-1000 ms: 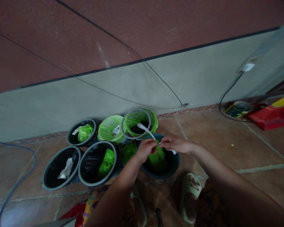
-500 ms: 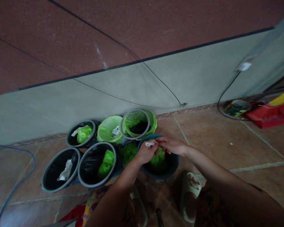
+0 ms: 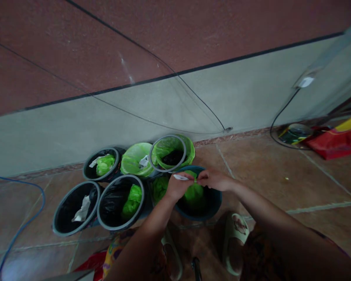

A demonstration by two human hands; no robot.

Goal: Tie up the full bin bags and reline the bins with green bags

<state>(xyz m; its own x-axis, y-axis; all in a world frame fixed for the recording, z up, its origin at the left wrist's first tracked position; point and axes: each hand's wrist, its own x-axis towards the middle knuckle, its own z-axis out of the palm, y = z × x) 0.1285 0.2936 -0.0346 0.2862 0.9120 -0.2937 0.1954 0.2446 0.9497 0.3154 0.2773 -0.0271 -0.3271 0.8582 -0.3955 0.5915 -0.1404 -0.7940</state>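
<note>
A: What is held above the bins?

B: A small white strip (image 3: 181,177) is pinched between the fingertips of the left hand (image 3: 178,186), just over the dark blue bin (image 3: 213,203). The right hand (image 3: 215,180) is closed at the fingertips too, close against the left one; whether the same strip or the bag below is gripped by it cannot be told from the head view.

A: And what is found inside that bin?

B: A bright green bag (image 3: 194,194) is seen bunched in it, directly beneath both hands.

A: How are the other containers arranged?

B: A cluster is formed on the tiled floor (image 3: 266,175) against the grey wall (image 3: 76,128). Just behind the blue bin, a bin lined in green (image 3: 187,150) is placed, with something dark inside. To its left a green bag stretched over a bin (image 3: 134,158) is seen, with a white scrap on it. Farther left, a black bin (image 3: 94,171) is set holding a green bundle and white paper. In the front row, two more black-lined bins are lined up: one (image 3: 111,218) with a green bundle, the other (image 3: 60,226) with crumpled white paper.

A: Is anything else shown on the floor?

B: A blue cable (image 3: 32,214) is looped at the left, a red object (image 3: 333,142) is laid at the far right, and pale sandals (image 3: 235,242) are worn on the person's feet below the hands.
</note>
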